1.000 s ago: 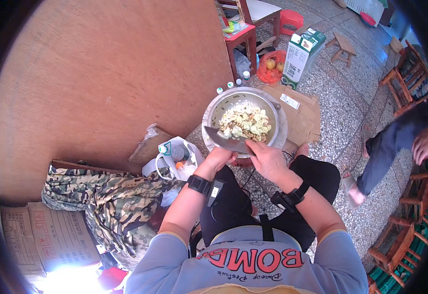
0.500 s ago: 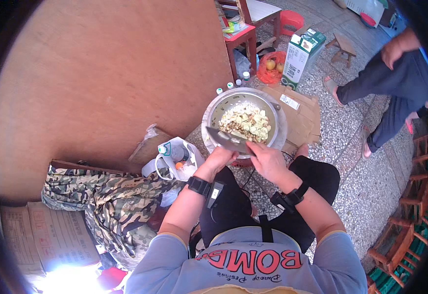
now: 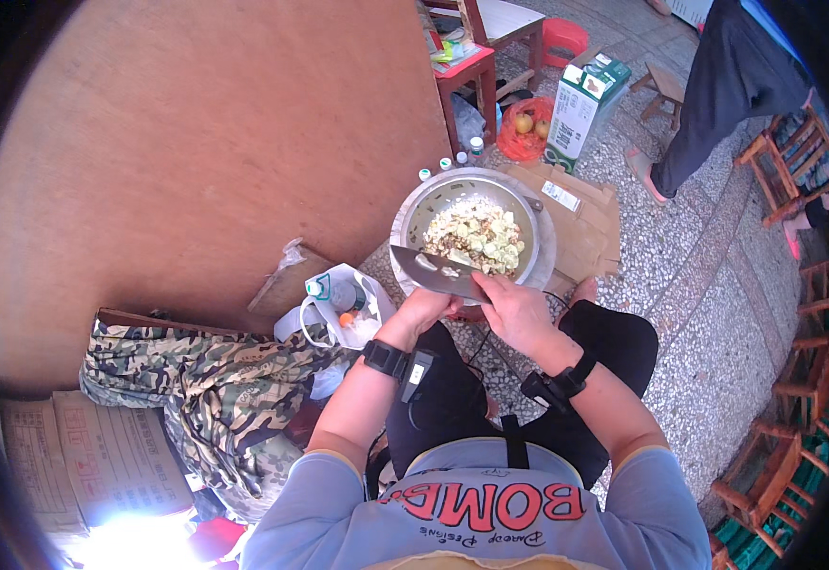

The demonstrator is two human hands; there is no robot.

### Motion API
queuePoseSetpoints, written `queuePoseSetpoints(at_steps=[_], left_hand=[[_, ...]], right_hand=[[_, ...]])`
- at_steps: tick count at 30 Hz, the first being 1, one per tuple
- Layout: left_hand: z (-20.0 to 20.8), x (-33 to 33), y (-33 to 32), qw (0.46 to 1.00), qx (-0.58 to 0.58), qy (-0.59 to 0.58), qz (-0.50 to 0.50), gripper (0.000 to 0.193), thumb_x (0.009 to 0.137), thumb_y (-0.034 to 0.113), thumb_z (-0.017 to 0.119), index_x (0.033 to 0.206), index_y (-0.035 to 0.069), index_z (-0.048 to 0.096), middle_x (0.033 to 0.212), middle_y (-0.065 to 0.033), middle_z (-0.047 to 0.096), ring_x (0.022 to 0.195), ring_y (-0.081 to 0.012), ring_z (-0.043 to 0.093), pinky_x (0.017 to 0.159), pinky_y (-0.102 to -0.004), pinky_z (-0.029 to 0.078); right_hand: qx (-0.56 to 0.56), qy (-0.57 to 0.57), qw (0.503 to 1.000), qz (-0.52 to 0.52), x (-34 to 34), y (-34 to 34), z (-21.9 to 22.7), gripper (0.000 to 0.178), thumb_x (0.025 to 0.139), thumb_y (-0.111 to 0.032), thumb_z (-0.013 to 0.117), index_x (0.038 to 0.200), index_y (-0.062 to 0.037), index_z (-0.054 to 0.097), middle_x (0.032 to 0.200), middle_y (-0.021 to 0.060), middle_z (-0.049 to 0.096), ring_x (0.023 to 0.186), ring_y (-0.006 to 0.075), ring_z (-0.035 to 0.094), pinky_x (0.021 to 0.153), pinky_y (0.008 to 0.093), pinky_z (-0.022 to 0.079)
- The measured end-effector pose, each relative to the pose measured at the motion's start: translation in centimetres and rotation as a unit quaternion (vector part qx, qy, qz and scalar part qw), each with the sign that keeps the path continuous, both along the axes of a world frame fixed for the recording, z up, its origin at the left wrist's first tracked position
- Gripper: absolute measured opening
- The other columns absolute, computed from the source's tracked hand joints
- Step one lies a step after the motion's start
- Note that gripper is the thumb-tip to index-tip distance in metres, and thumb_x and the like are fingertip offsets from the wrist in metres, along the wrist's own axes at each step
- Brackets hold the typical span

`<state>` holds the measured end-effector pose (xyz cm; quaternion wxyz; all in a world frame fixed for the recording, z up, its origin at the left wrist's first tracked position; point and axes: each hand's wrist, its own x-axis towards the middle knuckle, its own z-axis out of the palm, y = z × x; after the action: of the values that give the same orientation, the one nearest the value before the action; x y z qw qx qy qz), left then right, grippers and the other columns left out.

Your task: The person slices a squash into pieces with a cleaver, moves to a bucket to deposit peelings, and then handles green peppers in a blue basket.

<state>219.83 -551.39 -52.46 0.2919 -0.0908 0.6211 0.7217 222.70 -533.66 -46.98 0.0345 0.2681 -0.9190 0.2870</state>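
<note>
My right hand (image 3: 517,311) grips a cleaver (image 3: 436,275), its wide dark blade slanting over the near rim of a steel bowl (image 3: 417,209). A few pale slices cling to the blade. Just below it, my left hand (image 3: 430,310) is closed with its fingers partly behind the blade; what it holds, if anything, is hidden. Pale and brownish chopped pieces (image 3: 476,233) fill the middle of the bowl. The bowl sits on a round, pale board-like surface (image 3: 546,249) in front of my knees.
Beside my left knee stands a white plastic bag (image 3: 373,302) with bottles. Flattened cardboard (image 3: 595,214), a green-and-white carton (image 3: 571,119) and a red bag of round fruit (image 3: 521,130) lie beyond the bowl. Small wooden chairs (image 3: 766,475) line the right; a person's leg (image 3: 709,104) is at upper right.
The cleaver has shifted slightly to the left in my right hand. My left hand stays nearly in place. At upper right, the other person has stepped farther away, uncovering a wooden chair.
</note>
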Motion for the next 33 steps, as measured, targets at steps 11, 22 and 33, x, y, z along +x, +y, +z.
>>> queuePoseSetpoints(at_steps=[11, 22, 33], left_hand=[[1.7, 0.2, 0.5, 1.000, 0.012, 0.027, 0.008, 0.010, 0.087, 0.010, 0.043, 0.095, 0.004, 0.044, 0.067, 0.0007, 0.043, 0.051, -0.0067, 0.039, 0.043, -0.0192, 0.029], [2.5, -0.1, 1.2, 0.998, 0.042, 0.031, 0.019, 0.009, 0.084, 0.008, 0.045, 0.090, 0.003, 0.040, 0.060, 0.0000, 0.041, 0.044, -0.0075, 0.036, 0.039, -0.0208, 0.027], [0.5, -0.6, 0.3, 0.984, 0.155, -0.039, 0.081, 0.014, 0.088, 0.016, 0.044, 0.098, 0.008, 0.050, 0.082, -0.0024, 0.056, 0.065, -0.0098, 0.052, 0.053, -0.0203, 0.042]], right_hand=[[-0.008, -0.021, 0.997, -0.073, -1.3, 2.0, -3.5, 0.035, 0.074, -0.014, 0.053, 0.107, -0.0022, 0.050, 0.090, 0.0139, 0.059, 0.076, 0.0297, 0.058, 0.064, 0.0374, 0.048], [0.013, -0.053, 0.995, -0.081, -2.4, 2.0, -4.6, 0.022, 0.074, -0.011, 0.052, 0.093, -0.0031, 0.053, 0.081, 0.0144, 0.059, 0.073, 0.0309, 0.058, 0.063, 0.0396, 0.047], [-0.019, 0.006, 1.000, -0.005, -0.6, 0.3, 0.3, 0.037, 0.072, -0.011, 0.056, 0.107, -0.0039, 0.051, 0.090, 0.0140, 0.058, 0.074, 0.0286, 0.058, 0.063, 0.0371, 0.047]])
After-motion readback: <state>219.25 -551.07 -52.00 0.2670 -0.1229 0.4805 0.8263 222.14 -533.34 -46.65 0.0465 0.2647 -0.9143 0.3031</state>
